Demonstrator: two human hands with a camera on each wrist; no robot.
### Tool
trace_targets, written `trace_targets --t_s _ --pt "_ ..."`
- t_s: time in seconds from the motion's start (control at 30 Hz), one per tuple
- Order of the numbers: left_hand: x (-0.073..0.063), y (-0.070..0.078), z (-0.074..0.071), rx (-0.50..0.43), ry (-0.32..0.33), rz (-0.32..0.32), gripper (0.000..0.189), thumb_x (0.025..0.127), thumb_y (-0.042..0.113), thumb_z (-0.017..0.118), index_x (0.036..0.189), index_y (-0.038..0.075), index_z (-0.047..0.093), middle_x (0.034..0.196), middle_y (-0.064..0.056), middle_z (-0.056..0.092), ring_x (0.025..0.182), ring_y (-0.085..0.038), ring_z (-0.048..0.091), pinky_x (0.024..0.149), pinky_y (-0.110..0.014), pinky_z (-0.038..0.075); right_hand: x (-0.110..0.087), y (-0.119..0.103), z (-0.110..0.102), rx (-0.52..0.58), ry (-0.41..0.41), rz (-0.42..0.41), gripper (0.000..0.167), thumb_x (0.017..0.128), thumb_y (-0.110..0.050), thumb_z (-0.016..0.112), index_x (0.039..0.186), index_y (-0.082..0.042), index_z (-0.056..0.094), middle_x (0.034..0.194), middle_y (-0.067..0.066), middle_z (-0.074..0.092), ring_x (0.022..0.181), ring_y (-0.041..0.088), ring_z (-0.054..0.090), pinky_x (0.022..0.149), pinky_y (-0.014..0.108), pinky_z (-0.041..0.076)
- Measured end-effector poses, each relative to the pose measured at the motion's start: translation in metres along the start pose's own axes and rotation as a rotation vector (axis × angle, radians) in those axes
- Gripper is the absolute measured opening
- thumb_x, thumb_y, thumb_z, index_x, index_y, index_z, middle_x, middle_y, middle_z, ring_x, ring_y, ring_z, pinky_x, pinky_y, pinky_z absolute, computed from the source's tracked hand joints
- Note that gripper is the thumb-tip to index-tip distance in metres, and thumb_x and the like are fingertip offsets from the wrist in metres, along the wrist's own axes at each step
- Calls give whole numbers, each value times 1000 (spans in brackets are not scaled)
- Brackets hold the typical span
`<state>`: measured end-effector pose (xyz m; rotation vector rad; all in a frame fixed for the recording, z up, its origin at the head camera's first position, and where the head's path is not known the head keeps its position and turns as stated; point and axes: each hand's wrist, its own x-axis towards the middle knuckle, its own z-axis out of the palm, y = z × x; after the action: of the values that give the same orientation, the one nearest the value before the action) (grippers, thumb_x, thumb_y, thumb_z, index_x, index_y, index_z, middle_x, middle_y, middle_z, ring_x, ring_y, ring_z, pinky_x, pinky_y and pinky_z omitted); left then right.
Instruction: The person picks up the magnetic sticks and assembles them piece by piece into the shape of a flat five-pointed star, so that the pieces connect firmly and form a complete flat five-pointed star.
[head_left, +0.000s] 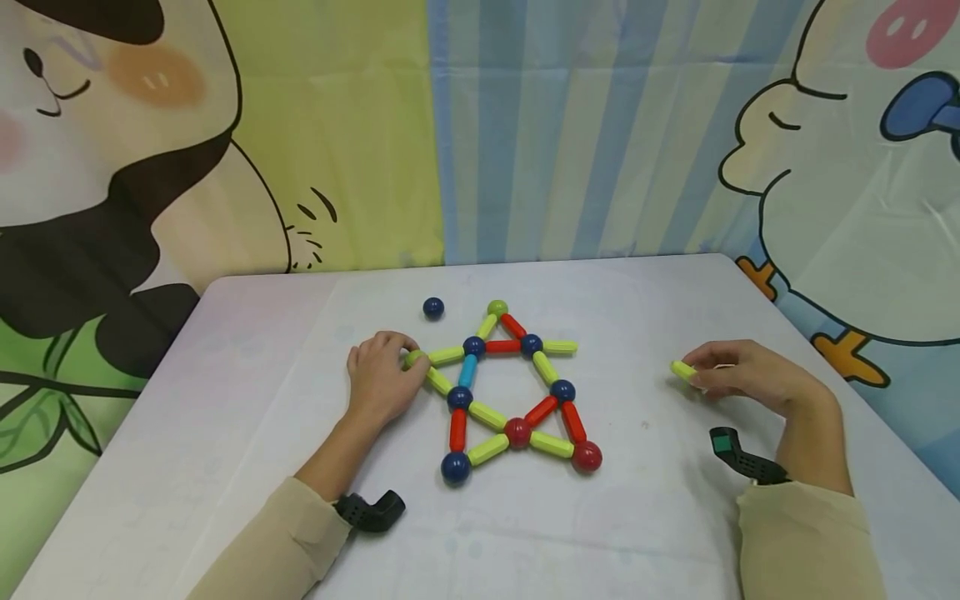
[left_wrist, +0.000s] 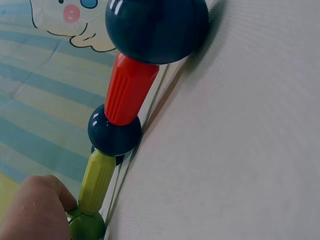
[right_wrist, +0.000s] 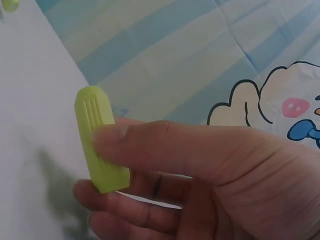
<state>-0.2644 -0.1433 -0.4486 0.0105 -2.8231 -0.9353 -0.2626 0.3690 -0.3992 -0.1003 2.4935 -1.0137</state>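
Note:
A flat figure of magnetic rods and balls lies mid-table. At its left corner my left hand (head_left: 384, 379) holds a green ball (head_left: 415, 358) between thumb and fingers; in the left wrist view a fingertip touches that green ball (left_wrist: 86, 227), which joins a yellow-green rod (left_wrist: 97, 182). Two such rods run from this ball to dark blue balls (head_left: 474, 347). Off to the right, apart from the figure, my right hand (head_left: 757, 379) pinches a loose yellow-green magnetic rod (head_left: 682, 370). The right wrist view shows the thumb across the rod's (right_wrist: 92, 112) ribbed side.
A single dark blue ball (head_left: 433, 308) lies behind the figure. One yellow-green rod (head_left: 559, 347) juts from the figure's right side with a free end. Red balls (head_left: 587, 457) form its near right part. A printed curtain (head_left: 585, 133) hangs behind the white table (head_left: 637, 533).

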Motion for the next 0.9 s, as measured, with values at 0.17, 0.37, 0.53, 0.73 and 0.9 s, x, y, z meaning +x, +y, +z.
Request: trace_targets --t_s 0.17,0.37,0.53,0.73,0.9 --pt "0 0 0 5 -1 -1 33 90 31 56 108 8 69 135 -17 60 138 -42 43 122 -66 13 6 -10 5 42 4 -56 40 98 -32 70 129 -7 67 122 15 64 95 24 64 84 32 57" --pt "0 -1 0 1 -1 -8 33 90 30 55 108 7 69 134 -17 60 138 -42 43 122 -67 12 25 -30 19 94 -27 -101 37 99 -29 69 130 -10 69 124 15 66 96 26 61 80 34 57" --pt "0 0 1 -20 -2 -14 32 90 30 55 107 6 69 135 -18 59 138 -42 43 123 -66 9 41 -42 35 168 -39 -108 35 95 -24 73 127 -9 71 127 13 63 99 26 60 81 32 58" --pt "0 3 1 -20 -9 -20 32 88 29 57 106 6 68 136 -18 59 138 -42 44 124 -65 10 54 -50 51 224 -42 -116 32 92 -22 77 120 -7 70 118 10 65 100 24 62 85 28 59" --pt "-1 2 -1 -12 -4 -20 31 89 30 56 105 6 68 135 -18 59 137 -42 44 123 -65 11 61 -62 60 222 -96 -139 31 93 -22 76 119 -6 72 118 9 67 100 24 63 85 28 59"
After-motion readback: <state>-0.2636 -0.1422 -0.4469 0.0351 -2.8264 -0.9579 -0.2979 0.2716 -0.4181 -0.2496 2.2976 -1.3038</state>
